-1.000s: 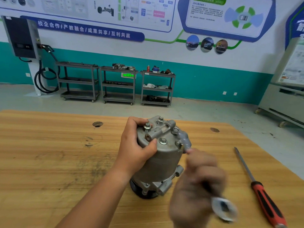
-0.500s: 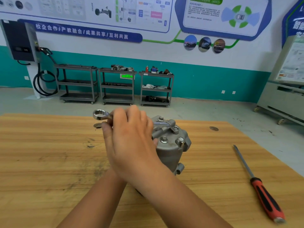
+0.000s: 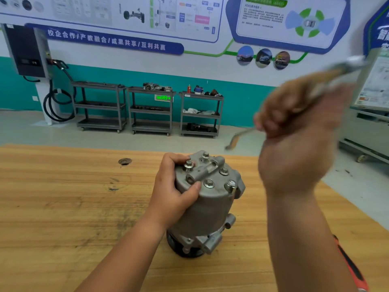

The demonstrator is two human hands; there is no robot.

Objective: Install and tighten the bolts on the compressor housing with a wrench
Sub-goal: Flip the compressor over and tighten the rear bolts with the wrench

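The compressor housing [image 3: 207, 207] stands upright on the wooden surface [image 3: 63, 207], dark pulley end down. I have the left hand [image 3: 174, 192] on its upper rim, fingers curled over the far-left edge and thumb pressed on the near side, bracing it. The right hand [image 3: 294, 148] hangs above and to the right of the housing, well apart from it. Its fingers are clamped round the wrench [image 3: 345, 63], which is smeared by motion.

Five bolts [image 3: 209, 183] show on the housing's top face. The one at its left edge, just beside the left fingertips, stands prouder than the rest, so I judge it needs tightening next. I would bring the wrench head down square over that bolt and seat it fully before pulling. Then I would turn in short arcs, holding the housing hard so it neither twists nor tips.

A screwdriver [image 3: 351, 268] with an orange handle lies right of the housing, partly behind the right forearm.
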